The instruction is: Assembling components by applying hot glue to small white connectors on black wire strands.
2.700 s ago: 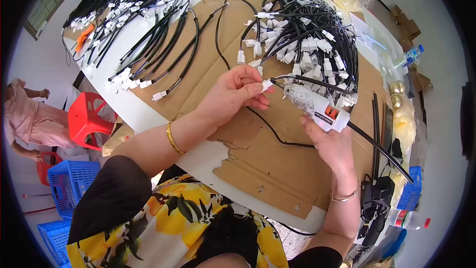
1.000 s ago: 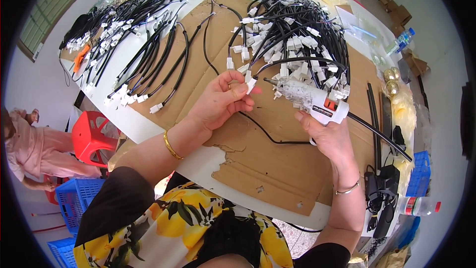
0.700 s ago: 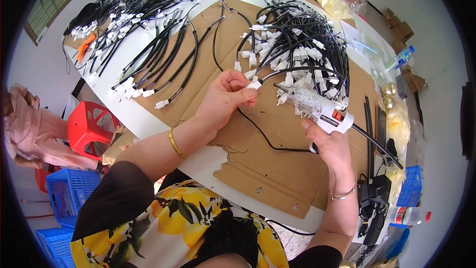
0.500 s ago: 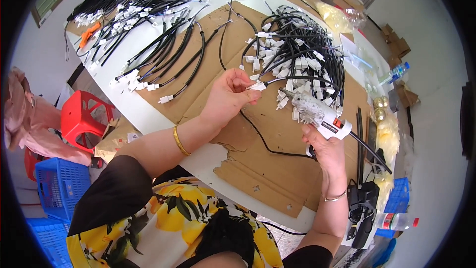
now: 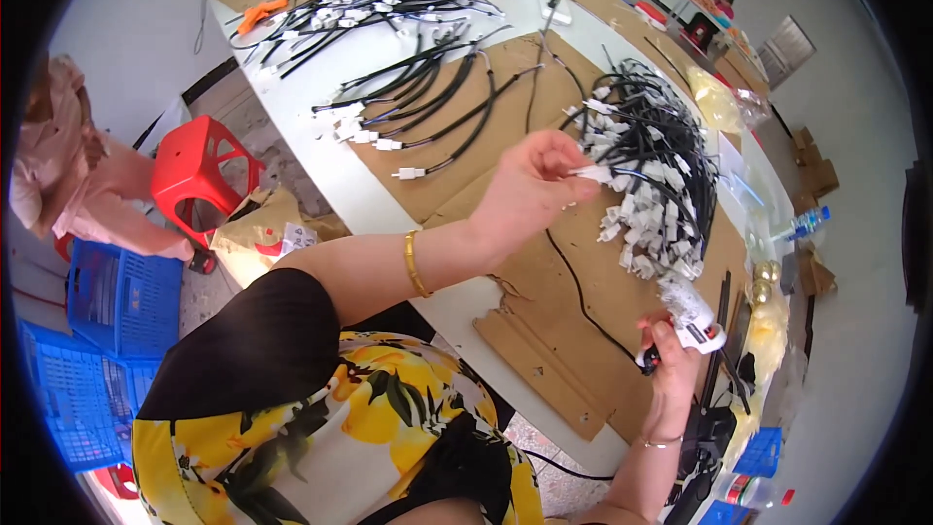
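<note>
Between the thumb and fingers of my left hand (image 5: 535, 190) is a small white plug connector (image 5: 595, 173) on a black cable. The hand is closed, and its fingers cover part of the connector. My right hand (image 5: 671, 360) is wrapped around the handle of a white glue gun (image 5: 688, 316), whose barrel is smeared grey. The gun is apart from the connector, at the near end of a heap of black cables (image 5: 671, 126) with white connectors. To the left, several similar cables (image 5: 476, 112) lie side by side on brown cardboard (image 5: 559, 369).
More bundled cables (image 5: 379, 0) cover the table's far left, near an orange tool (image 5: 260, 14). A red stool (image 5: 199, 170), blue crates (image 5: 126, 292) and a person in pink (image 5: 73, 151) are left of the table. A plastic bottle (image 5: 753, 491) is at the lower right.
The glue gun has moved away from the connector, toward me and to the right. My left hand still pinches the connector. The whole view has shifted, with the table lying further right.
</note>
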Available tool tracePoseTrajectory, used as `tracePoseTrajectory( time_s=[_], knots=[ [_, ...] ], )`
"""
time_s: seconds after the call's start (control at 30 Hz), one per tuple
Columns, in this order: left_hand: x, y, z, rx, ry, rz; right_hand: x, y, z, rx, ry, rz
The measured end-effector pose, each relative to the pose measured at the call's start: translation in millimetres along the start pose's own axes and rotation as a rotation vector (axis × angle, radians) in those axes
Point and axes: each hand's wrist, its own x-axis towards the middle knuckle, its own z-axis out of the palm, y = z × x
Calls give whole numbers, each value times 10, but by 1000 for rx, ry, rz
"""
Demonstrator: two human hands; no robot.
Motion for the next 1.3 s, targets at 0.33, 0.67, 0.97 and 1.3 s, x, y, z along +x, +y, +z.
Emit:
tracePoseTrajectory(
  time_s=[0.33,0.67,0.97,1.3],
  knots=[
    [-157,-140,-123,248,-64,90,-41,150,-58,78,-74,17],
    [-174,-251,-16,671,-249,111,-29,150,-92,169,-50,-22],
    [-216,-313,32,792,-324,2,-16,178,-134,198,-73,-14],
    [-268,-312,46,1133,-376,606,-23,161,-143,172,-90,2]
  ],
)
